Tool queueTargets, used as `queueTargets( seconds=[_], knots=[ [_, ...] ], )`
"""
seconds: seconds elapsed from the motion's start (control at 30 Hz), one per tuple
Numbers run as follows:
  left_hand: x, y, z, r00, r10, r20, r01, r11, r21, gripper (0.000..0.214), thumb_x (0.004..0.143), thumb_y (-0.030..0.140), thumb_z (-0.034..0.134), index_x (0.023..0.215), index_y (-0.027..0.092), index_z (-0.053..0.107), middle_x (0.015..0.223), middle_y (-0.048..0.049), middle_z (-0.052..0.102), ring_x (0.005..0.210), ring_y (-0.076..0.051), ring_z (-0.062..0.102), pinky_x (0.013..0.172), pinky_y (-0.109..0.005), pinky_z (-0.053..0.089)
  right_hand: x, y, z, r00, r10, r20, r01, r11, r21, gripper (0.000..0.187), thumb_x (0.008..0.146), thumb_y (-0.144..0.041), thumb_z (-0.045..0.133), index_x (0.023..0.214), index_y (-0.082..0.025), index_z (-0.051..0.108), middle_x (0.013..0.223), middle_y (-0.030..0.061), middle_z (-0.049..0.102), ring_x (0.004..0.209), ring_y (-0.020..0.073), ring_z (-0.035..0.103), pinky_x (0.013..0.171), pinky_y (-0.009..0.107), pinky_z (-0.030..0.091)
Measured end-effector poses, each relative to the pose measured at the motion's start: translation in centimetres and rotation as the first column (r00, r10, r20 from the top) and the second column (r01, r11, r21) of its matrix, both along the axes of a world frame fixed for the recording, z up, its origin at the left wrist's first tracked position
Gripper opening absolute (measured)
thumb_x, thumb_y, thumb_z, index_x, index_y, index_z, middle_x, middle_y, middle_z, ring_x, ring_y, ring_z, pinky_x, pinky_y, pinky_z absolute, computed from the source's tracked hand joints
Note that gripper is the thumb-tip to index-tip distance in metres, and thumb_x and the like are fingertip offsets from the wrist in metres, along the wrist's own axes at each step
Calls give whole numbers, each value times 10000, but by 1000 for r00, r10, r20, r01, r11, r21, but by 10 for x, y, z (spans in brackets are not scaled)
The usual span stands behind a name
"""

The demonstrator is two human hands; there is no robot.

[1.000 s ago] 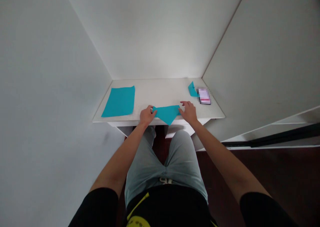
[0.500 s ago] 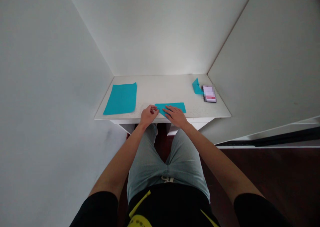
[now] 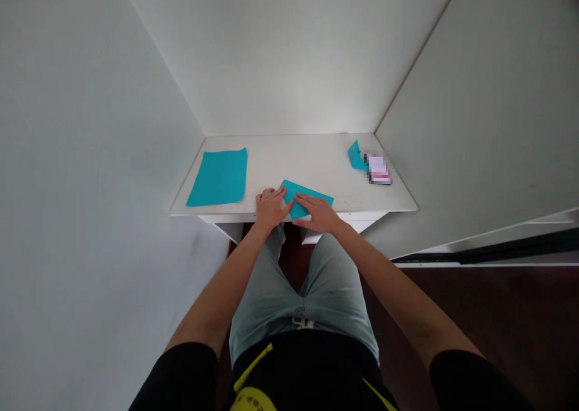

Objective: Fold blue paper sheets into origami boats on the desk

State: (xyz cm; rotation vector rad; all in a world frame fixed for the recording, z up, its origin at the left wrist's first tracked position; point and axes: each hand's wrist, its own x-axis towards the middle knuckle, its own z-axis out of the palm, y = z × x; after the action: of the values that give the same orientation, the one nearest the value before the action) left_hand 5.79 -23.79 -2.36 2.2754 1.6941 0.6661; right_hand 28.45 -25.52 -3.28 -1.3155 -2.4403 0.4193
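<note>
A folded sheet of blue paper (image 3: 293, 188) lies slanted at the front edge of the white desk (image 3: 280, 152), and its lower corner reaches over that edge. My left hand (image 3: 270, 210) rests at the paper's left end with its fingers spread. Flat on the paper's right part lies my right hand (image 3: 318, 213), fingers stretched out and thumb apart. Part of the paper is hidden under this hand.
To the left on the desk is a flat blue sheet (image 3: 219, 178). A folded blue paper piece (image 3: 356, 156) stands at the back right, touching or partly behind a blurred phone-like object (image 3: 379, 169). White walls enclose the desk at the back and both sides.
The folded paper has turned clockwise, its left end now farther from me. My left hand has gone from a pinch at the paper's corner to spread fingers. My right hand stays on the paper.
</note>
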Motion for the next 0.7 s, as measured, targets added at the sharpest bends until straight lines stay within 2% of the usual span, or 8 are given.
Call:
queueTargets(
  seconds=[0.07, 0.13, 0.33, 0.43, 0.53, 0.7],
  knots=[
    [2, 5, 0, 1000, 11, -23, -11, 1000, -4, 533, 1027, 524, 592, 1516, 323, 660, 1636, -41, 595, 1513, -401, 452, 1246, -607, 281, 15, 1, -1, 995, 73, -66, -74, 997, -15, 927, 942, -733, 698, 1679, -223, 460, 1690, 165, 512, 1544, 366, 517, 1281, 555, 406],
    [3, 10, -1, 999, 25, -44, -26, 999, -22, 559, 1026, 521, 578, 1551, 332, 624, 1665, -41, 563, 1567, -404, 404, 1267, -619, 244, 34, 0, -2, 991, 80, -109, -82, 997, -8, 877, 947, -715, 698, 1637, -205, 519, 1642, 175, 569, 1525, 355, 541, 1284, 548, 410],
    [2, 18, -7, 997, -17, -75, 14, 999, -34, 595, 1055, 490, 492, 1624, 322, 535, 1740, -47, 462, 1658, -376, 282, 1313, -619, 176, 80, -7, 0, 976, 4, -218, -2, 1000, 9, 393, 1044, -511, 616, 1309, -269, 776, 1430, 113, 748, 1371, 307, 682, 1201, 529, 513],
    [1, 18, -10, 997, -18, -77, 17, 1000, -23, 596, 1063, 487, 473, 1630, 311, 525, 1748, -56, 447, 1659, -371, 285, 1318, -618, 171, 81, -5, 2, 972, -47, -232, 45, 999, -15, 278, 1046, -444, 612, 1154, -283, 811, 1322, 99, 796, 1261, 302, 731, 1130, 542, 541],
    [0, 19, -12, 996, -19, -84, 16, 999, -35, 596, 1060, 499, 480, 1627, 320, 522, 1746, -56, 451, 1662, -359, 287, 1316, -606, 191, 73, 3, 0, 967, -147, -208, 151, 988, 6, 209, 1022, -413, 656, 1032, -266, 805, 1254, 99, 794, 1175, 297, 729, 1094, 520, 532],
    [-1, 17, -11, 995, -46, -84, 44, 999, -29, 569, 1060, 471, 497, 1602, 302, 533, 1760, -82, 423, 1658, -332, 318, 1326, -611, 165, 62, 16, -1, 939, -344, -31, 344, 939, 15, 199, 994, -423, 714, 1041, -252, 803, 1221, 131, 710, 1151, 343, 647, 1028, 518, 513]
  ],
)
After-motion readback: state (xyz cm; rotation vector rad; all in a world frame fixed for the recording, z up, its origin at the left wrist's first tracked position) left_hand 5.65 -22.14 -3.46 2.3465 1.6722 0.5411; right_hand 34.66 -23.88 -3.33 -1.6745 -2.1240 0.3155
